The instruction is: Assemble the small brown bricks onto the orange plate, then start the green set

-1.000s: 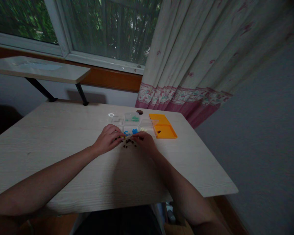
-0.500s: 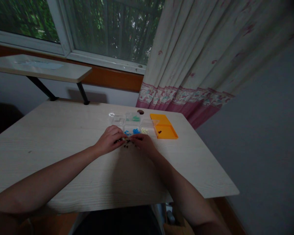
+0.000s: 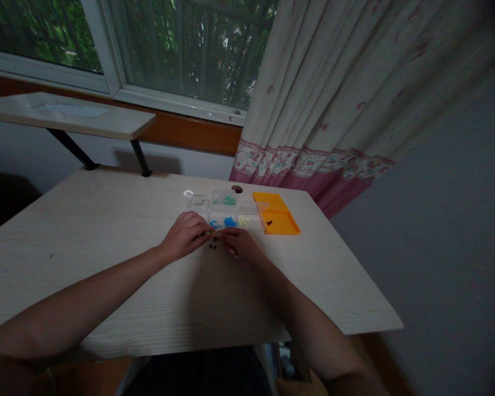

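My left hand point(image 3: 185, 234) is over the table in front of a clear plastic compartment box, its fingertips pinched together. Opposite it, my right hand point(image 3: 243, 246) is closed too, thumb and fingers meeting the left fingertips. A tiny yellowish item point(image 3: 213, 232) shows where the fingertips meet; its kind is too small to make out. Just below the fingers, several small dark pieces point(image 3: 213, 247) lie on the tabletop. Blue pieces point(image 3: 230, 221), pale yellow pieces point(image 3: 243, 220) and green pieces point(image 3: 230, 199) sit in separate compartments of the clear box point(image 3: 253, 222).
An orange tray point(image 3: 286, 224) with one small dark piece point(image 3: 269, 223) stands right of the box. Behind the box is a round hole point(image 3: 236, 189) in the table point(image 3: 119, 220). A raised shelf point(image 3: 119, 124) stands at the back left, and a curtain point(image 3: 309, 132) hangs behind.
My fingertips have drawn closer together, and my right fingers have curled in more. Fewer dark pieces show around the fingers. The box and tray stay in place.
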